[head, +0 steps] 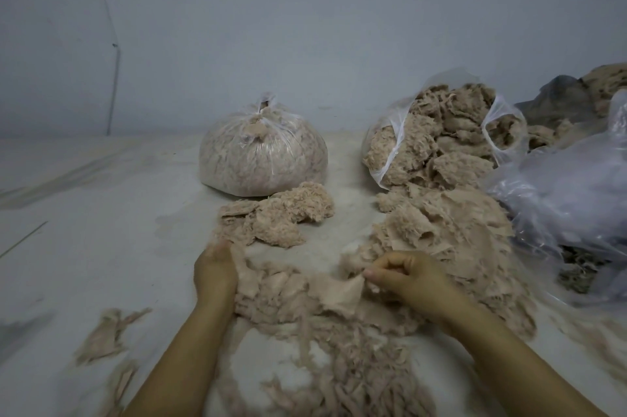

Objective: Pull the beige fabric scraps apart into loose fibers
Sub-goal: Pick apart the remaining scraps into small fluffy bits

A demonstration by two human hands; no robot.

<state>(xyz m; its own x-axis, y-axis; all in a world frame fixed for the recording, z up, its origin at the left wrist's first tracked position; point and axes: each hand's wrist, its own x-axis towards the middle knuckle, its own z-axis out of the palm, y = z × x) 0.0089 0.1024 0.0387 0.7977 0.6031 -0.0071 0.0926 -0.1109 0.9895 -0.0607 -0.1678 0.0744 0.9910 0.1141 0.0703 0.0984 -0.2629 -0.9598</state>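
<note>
A flat beige fabric scrap [339, 292] lies on the floor between my hands. My right hand [407, 275] pinches its right corner with thumb and fingers. My left hand [215, 272] grips the frayed left end of the same stretch of fabric, fingers curled into it. Loose pulled fibers [339, 376] spread in front of me, close to the camera. A large heap of scraps [451, 230] lies just behind my right hand. A smaller fluffy mound [281, 216] sits behind my left hand.
A tied clear bag of fibers [263, 155] stands at the back centre. An open bag spilling scraps [441, 141] lies to its right. Crumpled clear plastic [570, 196] fills the right side. A few stray strips [105, 335] lie at the lower left. A pale wall rises behind.
</note>
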